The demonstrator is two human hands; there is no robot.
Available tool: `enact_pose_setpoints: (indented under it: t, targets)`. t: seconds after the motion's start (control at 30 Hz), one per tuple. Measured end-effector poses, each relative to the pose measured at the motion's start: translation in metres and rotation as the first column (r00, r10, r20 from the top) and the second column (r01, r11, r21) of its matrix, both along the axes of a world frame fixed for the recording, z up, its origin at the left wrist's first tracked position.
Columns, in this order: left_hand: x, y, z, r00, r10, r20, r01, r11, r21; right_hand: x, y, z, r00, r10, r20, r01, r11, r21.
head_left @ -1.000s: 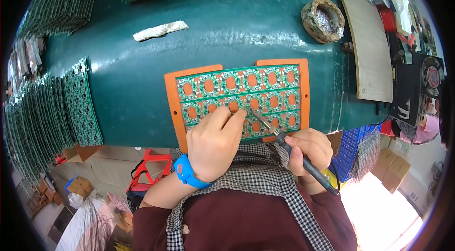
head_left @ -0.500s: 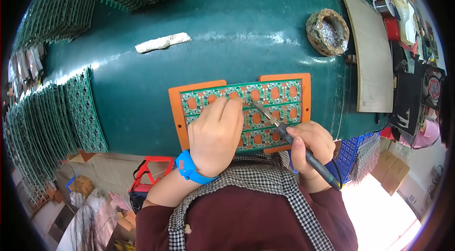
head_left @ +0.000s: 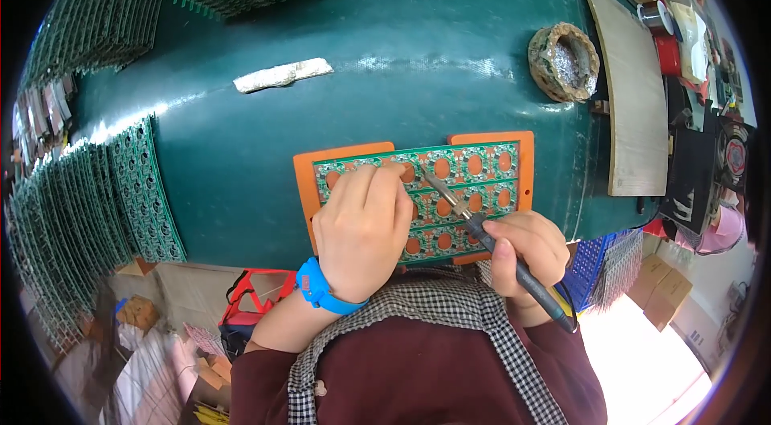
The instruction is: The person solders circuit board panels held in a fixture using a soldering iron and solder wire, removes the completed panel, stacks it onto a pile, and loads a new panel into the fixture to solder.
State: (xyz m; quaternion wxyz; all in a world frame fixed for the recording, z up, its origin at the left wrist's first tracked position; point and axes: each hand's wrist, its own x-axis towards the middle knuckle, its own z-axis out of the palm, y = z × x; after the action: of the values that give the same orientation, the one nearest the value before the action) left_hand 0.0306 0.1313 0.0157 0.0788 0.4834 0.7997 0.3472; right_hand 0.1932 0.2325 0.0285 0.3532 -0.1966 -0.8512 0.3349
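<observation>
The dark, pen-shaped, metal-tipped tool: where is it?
In the head view, the tool is right of centre, in the right hand, its tip over the green circuit panel.

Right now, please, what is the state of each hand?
Left hand: curled over the green circuit board panel; whether it pinches anything cannot be told.
Right hand: closed around the soldering iron.

Looks smooth, glossy on the bench [head_left: 233, 128], rough on the pot [head_left: 542, 68], matt on the frame [head_left: 526, 160], metallic on the iron's shaft [head_left: 459, 207], woven cloth on the apron [head_left: 434, 305].
</observation>
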Motion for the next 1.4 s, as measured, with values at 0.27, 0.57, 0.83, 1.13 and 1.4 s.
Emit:
enact_pose_setpoints:
  t: [0.27,0.57,0.83,1.13,1.4]
  targets:
    - [-0.003,0.000,0.004,0.995,-0.067,0.077,0.069,0.997,-0.018,-0.003,-0.002,-0.002,0.999,0.029,0.028,-0.030,0.999,0.030]
    - [0.009,-0.027,0.008,0.989,-0.087,0.117,0.091,0.995,-0.036,0.025,-0.016,0.004,0.996,0.081,0.029,-0.083,0.995,0.053]
    - [0.010,-0.029,0.008,0.988,-0.141,0.069,0.145,0.988,-0.052,0.021,-0.023,0.001,0.995,0.087,0.057,-0.090,0.994,0.054]
    - [0.012,-0.042,0.003,0.994,-0.101,0.040,0.099,0.994,0.046,0.018,-0.025,0.001,0.999,-0.030,-0.030,0.033,0.992,0.124]
    - [0.014,-0.043,0.005,0.993,-0.062,0.105,0.056,0.996,0.067,0.025,-0.034,-0.002,1.000,0.025,0.009,-0.026,0.994,0.111]
